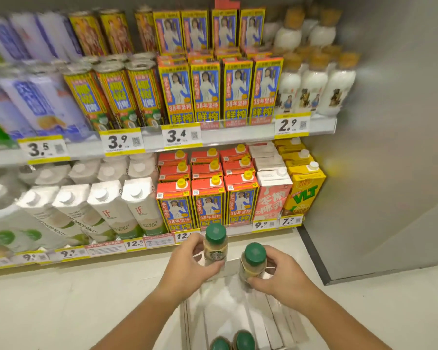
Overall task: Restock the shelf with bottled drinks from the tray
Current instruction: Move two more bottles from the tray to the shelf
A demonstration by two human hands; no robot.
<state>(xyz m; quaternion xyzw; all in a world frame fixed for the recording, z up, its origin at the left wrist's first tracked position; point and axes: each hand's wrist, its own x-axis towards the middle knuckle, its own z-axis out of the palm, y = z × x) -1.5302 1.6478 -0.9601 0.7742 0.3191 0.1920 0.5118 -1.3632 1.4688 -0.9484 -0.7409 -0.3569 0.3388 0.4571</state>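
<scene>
Lit brightly and evenly from overhead, leaving almost no shadows on the pale floor (61, 299). Glaring softly off the grey side panel (390, 122) and the clear price rail (238, 132). Blurring heavily toward the left edge, smearing the white cartons (36, 104) there. Bowing and leaning at the margins from wide-angle distortion. Staying sharpest around the centre cartons (235, 89).

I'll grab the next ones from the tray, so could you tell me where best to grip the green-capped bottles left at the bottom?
Probably from above, by the cap and neck. The two remaining bottles stand upright in the tray, side by side, with only their green caps showing. The bodies are out of view, so a side approach cannot be judged.
</scene>
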